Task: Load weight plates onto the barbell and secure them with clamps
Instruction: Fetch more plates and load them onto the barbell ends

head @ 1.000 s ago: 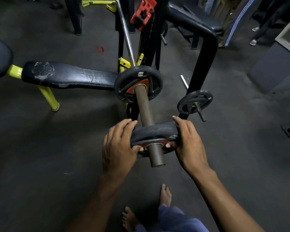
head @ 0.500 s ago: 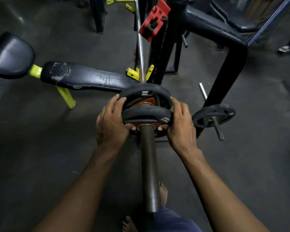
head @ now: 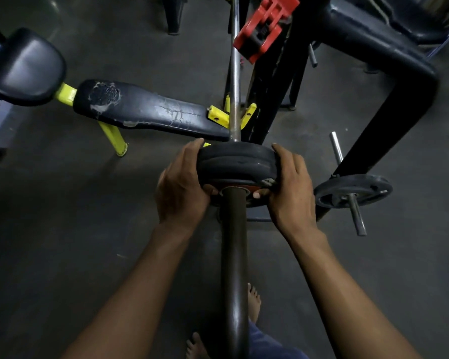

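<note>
The barbell sleeve (head: 234,255) runs from the bottom of the view up the middle, and its thin silver shaft (head: 235,73) lies in yellow rack hooks. Two black weight plates (head: 237,163) sit pressed together on the sleeve, with a red hub showing at the bar. My left hand (head: 182,187) grips the plates' left rim. My right hand (head: 290,187) holds the right rim, thumb on the front face. A red clamp (head: 263,29) hangs on the rack upright above.
A worn black bench (head: 145,110) with yellow legs lies to the left. A black rack frame (head: 405,99) stands at right, with a small plate (head: 353,190) on a storage peg. My bare feet (head: 253,301) stand under the sleeve on the dark floor.
Both hands slid the nearer plate along the sleeve, away from me, until it met the plate sitting at the collar. The two plates now touch.
</note>
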